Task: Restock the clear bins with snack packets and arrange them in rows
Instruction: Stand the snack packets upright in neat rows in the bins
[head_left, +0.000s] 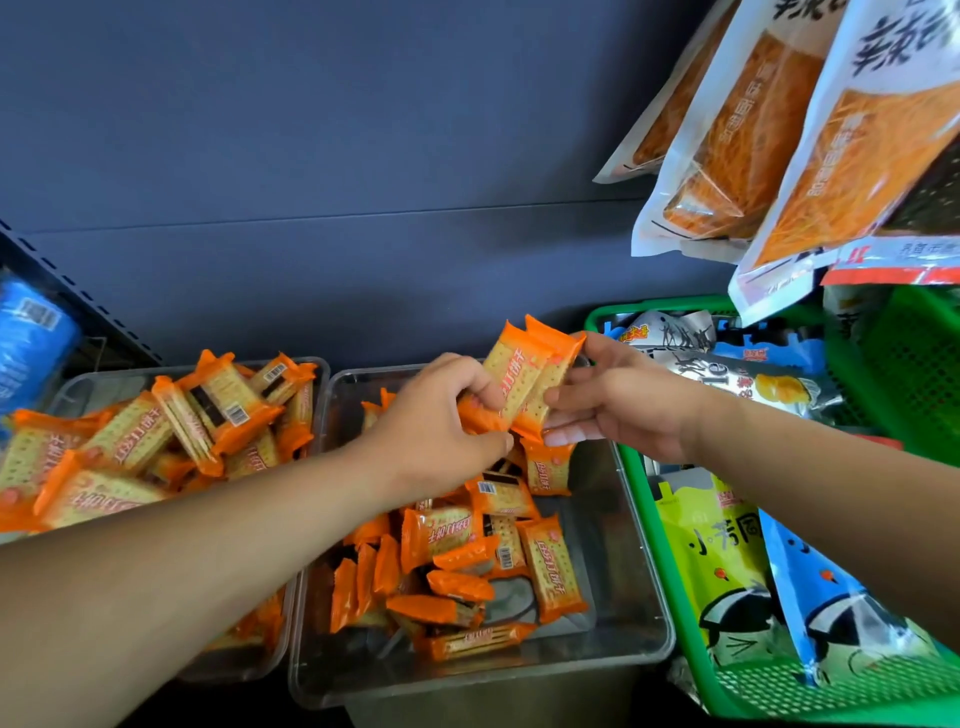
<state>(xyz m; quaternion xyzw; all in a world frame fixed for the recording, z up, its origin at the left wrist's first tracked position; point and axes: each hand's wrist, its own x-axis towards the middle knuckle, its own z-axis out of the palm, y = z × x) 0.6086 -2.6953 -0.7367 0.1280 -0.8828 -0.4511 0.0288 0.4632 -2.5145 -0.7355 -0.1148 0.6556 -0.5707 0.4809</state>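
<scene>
My left hand (441, 415) and right hand (623, 405) are close together, both clamped on the same small stack of cracker packets (524, 374). The left hand curls around the lower end; the right hand pinches the upper part, thumb on top and fingers below. The stack is in the air over the back of the middle clear bin (618, 571), tilted up to the right.

I judge these packets to be very light, with a thin, smooth foil wrapper that slides easily, one packet over another. The crackers inside are stiff but surely brittle, so I would not squeeze the flat faces hard. It is better to hold the stack by its long edges and keep it square; the crimped orange ends are soft and give no firm hold.

Below, the loose packets (467, 571) lie in disorder, some flat, some on edge, and part of the bin floor is bare. The left clear bin (98, 387) is heaped with the same packets, not in rows.

The wrappers carry red Chinese characters, upside down from my view, which I cannot read with certainty; some backs show a barcode. The hanging bags (737, 150) have large black Chinese characters, cut off by the frame. The green basket (644, 519) holds other snack bags with Chinese print.
</scene>
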